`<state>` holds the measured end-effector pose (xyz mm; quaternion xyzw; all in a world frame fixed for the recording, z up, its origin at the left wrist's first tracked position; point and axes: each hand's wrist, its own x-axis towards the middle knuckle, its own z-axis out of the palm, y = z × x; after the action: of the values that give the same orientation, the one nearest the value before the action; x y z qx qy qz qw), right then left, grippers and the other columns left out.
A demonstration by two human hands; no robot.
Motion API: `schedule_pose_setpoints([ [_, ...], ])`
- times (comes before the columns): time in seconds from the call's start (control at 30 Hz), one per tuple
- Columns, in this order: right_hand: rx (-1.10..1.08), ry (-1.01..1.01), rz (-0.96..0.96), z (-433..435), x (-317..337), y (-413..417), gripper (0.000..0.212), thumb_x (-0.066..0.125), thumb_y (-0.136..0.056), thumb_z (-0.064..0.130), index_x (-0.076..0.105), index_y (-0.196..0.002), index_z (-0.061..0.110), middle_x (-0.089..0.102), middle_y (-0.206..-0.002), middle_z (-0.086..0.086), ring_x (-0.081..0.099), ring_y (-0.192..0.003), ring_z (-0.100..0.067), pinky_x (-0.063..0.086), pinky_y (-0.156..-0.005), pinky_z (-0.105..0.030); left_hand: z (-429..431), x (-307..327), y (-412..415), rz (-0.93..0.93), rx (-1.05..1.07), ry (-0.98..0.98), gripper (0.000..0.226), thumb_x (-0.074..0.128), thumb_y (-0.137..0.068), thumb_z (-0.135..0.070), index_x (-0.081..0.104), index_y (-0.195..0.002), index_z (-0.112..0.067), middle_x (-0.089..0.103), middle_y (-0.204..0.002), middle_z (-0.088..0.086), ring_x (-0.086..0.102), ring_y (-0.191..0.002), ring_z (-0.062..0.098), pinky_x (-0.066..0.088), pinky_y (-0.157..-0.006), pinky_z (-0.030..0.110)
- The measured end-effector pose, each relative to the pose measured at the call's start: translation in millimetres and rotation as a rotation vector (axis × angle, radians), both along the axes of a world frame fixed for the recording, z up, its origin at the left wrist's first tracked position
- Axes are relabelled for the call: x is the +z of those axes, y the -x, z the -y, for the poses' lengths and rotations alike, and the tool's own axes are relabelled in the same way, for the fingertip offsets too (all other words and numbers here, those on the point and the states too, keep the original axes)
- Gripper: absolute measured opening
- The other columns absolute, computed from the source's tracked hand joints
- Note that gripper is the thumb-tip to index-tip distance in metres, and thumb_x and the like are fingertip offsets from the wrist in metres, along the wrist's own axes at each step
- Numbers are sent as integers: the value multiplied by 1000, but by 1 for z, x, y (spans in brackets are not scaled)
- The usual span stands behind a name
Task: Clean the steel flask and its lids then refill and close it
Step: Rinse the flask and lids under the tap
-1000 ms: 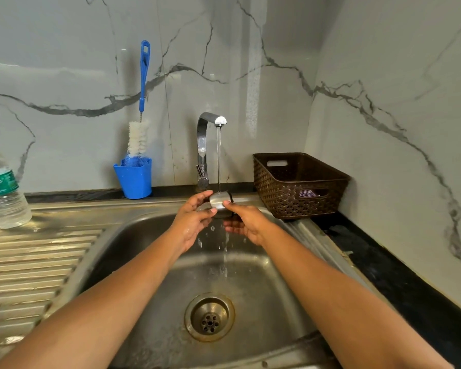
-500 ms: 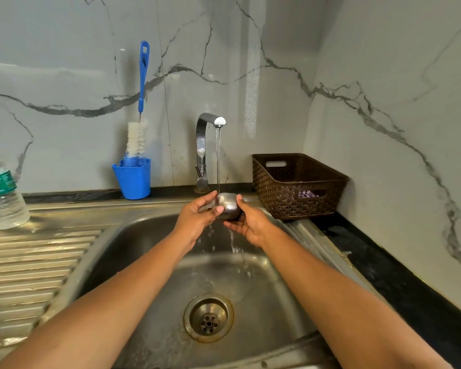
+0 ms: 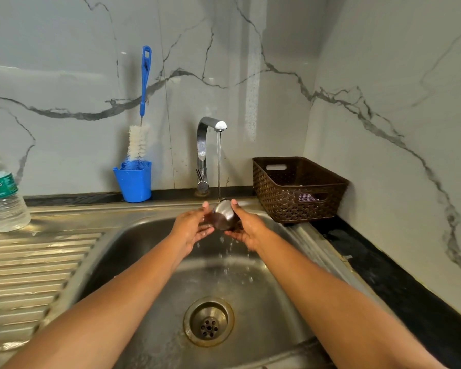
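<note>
We see the left hand (image 3: 192, 226) and the right hand (image 3: 248, 227) held out close together over the sink (image 3: 133, 251). Between them sits a small steel lid (image 3: 224, 215), shaped like a little cup. Each hand holds one side of it. The thumbs point up along its sides and the fingers curl under it. The lid is tipped, so its round shut end faces us.

Right above the hands, a thin stream of water (image 3: 218, 166) runs down and lands on the top edge of the lid. Drops fall from under the hands into the sink. The hands look wet.

The water comes from a shiny tap (image 3: 203, 153) just behind the hands, a little to the left. Far below the hands, nearer to us, is the round drain (image 3: 208, 321) with small holes in it.

To the right of the hands, up on the edge of the sink, stands a brown basket (image 3: 290, 198). Something purple and white (image 3: 308, 197) shows through the hole in its side. A black counter (image 3: 389, 283) runs along the right side.

To the left of the hands, by the wall, stands a blue cup (image 3: 134, 183). A bottle brush (image 3: 143, 102) with a blue handle and white bristles stands in it and leans on the wall. Further left is the ridged draining board (image 3: 30, 265). A clear water bottle (image 3: 3, 201) with a green label stands at its far end.

The wall (image 3: 64, 62) behind all of it is grey marble with dark lines.
</note>
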<state>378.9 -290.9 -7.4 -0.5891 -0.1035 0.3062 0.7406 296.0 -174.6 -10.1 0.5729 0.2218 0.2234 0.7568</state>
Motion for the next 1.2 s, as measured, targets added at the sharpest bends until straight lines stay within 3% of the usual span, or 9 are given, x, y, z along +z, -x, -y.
schedule_pose_setpoints([
  [0.07, 32, -18, 49, 0, 0, 0, 28, 67, -85, 29, 60, -99, 6, 65, -94, -10, 63, -83, -20, 53, -74, -28, -2, -1, 1, -30, -30, -10, 21, 63, -89, -28, 62, -98, -9, 67, -98, 12, 64, -93, 24, 54, -74, 28],
  [0.17, 42, -34, 112, 3, 0, -3, 48, 72, -80, 15, 55, -121, -3, 64, -107, -14, 61, -94, -21, 51, -80, -26, -5, -4, 7, -44, -146, -52, 18, 65, -87, -17, 62, -102, -10, 70, -94, 9, 65, -94, 23, 54, -81, 30],
  [0.3, 185, -65, 155, 18, -4, -6, 28, 63, -85, 4, 58, -112, 9, 65, -102, -6, 61, -90, -17, 51, -79, -27, -10, -4, 13, 3, -240, -113, 28, 65, -83, -1, 63, -106, -17, 71, -96, 4, 67, -91, 16, 54, -81, 27],
  [0.43, 254, -114, 151, 28, -5, -11, 30, 57, -88, -1, 54, -115, 13, 65, -102, -3, 62, -89, -15, 52, -76, -27, -8, -2, 14, 41, -250, -196, 36, 66, -79, 5, 60, -106, -17, 69, -99, 3, 67, -87, 13, 56, -77, 24],
  [0.6, 245, -179, 82, 24, -3, -6, 18, 53, -91, 2, 56, -107, 10, 64, -99, -8, 62, -86, -16, 56, -68, -23, -6, -2, 15, 60, -175, -174, 38, 70, -76, 4, 53, -105, -14, 67, -102, 7, 67, -85, 16, 57, -68, 22],
  [0.7, 273, -134, 139, 20, -4, -4, 31, 55, -91, 1, 53, -121, 7, 63, -104, -6, 62, -89, -15, 55, -69, -21, -7, -2, 15, 66, -136, -183, 42, 72, -75, 2, 54, -109, -15, 67, -106, 4, 67, -88, 15, 56, -65, 21],
  [0.8, 265, -135, 158, 19, -6, -6, 29, 53, -92, 2, 54, -121, 9, 62, -108, -7, 61, -92, -16, 55, -73, -22, -11, -3, 19, 96, -214, -157, 44, 69, -77, 4, 59, -114, -18, 63, -115, 7, 66, -94, 18, 57, -69, 21],
  [1.03, 205, -182, 85, 17, -5, -6, 13, 47, -96, 6, 54, -102, 14, 61, -99, -9, 59, -85, -16, 56, -61, -21, -14, -6, 20, 131, -211, -115, 42, 61, -81, 10, 61, -115, -14, 66, -108, 4, 65, -96, 16, 57, -77, 22],
  [1.2, 324, -96, 161, 15, -7, -5, 31, 50, -95, 8, 52, -126, 9, 63, -107, -7, 61, -95, -19, 54, -76, -27, -14, -8, 18, 123, -155, -136, 39, 67, -77, 6, 58, -107, -17, 66, -108, 6, 64, -99, 22, 54, -78, 32],
])
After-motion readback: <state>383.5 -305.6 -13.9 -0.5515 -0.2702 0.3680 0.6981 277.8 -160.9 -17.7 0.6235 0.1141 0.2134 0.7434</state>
